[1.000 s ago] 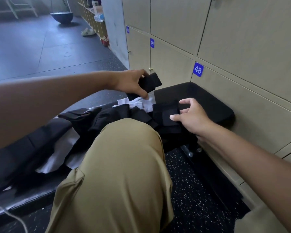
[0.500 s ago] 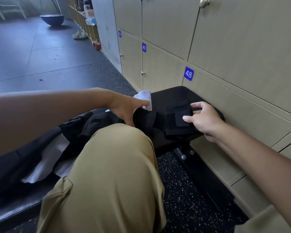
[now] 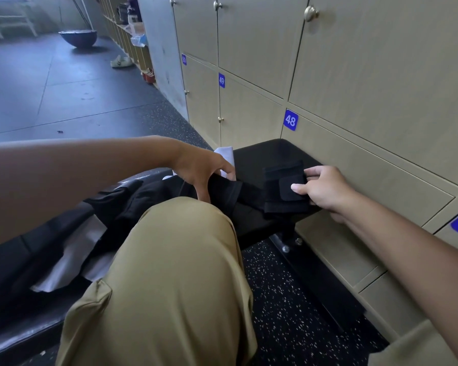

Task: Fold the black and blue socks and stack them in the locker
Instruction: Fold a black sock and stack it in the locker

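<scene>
Right hand (image 3: 325,190) pinches folded black socks (image 3: 284,190) lying flat on bench (image 3: 265,154).

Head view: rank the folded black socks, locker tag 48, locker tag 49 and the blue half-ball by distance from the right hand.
From the right hand:
1. Folded black socks, held in it.
2. Locker tag 48, above.
3. Locker tag 49, further left.
4. Blue half-ball, far left floor.

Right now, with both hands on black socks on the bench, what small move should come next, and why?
Probably the left hand folds the loose black sock it grips: the right hand already pins the folded stack, and all lockers look closed.
</scene>
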Motion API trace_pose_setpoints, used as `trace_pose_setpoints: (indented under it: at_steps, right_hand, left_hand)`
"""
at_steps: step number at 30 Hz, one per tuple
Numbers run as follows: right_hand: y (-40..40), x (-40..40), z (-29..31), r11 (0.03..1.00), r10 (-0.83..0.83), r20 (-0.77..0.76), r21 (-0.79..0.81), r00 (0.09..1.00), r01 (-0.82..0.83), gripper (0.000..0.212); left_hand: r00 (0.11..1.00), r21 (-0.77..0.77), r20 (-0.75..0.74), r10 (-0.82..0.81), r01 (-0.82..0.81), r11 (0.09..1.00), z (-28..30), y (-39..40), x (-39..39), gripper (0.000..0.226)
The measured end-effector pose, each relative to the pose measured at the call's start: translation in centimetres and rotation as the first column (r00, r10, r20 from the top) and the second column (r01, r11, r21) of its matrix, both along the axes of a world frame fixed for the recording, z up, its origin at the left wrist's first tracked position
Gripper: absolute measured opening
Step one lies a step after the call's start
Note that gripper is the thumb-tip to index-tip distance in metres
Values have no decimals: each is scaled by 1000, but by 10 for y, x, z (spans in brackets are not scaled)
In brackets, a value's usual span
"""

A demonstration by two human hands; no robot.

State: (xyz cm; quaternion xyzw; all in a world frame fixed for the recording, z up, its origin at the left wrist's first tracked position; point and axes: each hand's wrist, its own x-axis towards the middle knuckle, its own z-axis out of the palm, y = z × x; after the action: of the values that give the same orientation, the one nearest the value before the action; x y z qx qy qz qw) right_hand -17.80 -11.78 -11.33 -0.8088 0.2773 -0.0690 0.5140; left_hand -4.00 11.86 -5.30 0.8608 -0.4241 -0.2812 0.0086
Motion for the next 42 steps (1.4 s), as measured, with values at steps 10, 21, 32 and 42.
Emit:
trace_pose_setpoints:
  at_steps: [10, 21, 32, 42]
  right_hand:
    - [-17, -36, 30, 987, -18, 92, 158, 996, 4, 32]
    - [-47, -108, 74, 979, -106, 226, 195, 968, 62, 21]
    - [-76, -194, 105, 973, -205, 277, 158, 939, 166, 19]
    - [-89, -231, 116, 954, -286, 288, 174, 914, 243, 25]
  left_hand:
    - [982, -237, -180, 51, -93, 967, 60, 5, -15, 42]
    - [961, -441, -272, 42, -163, 882, 78, -52, -61, 33]
    - [820, -568, -569, 57, -443, 694, 68, -125, -120, 25]
    - [713, -540, -701, 30, -558, 630, 75, -170, -161, 24]
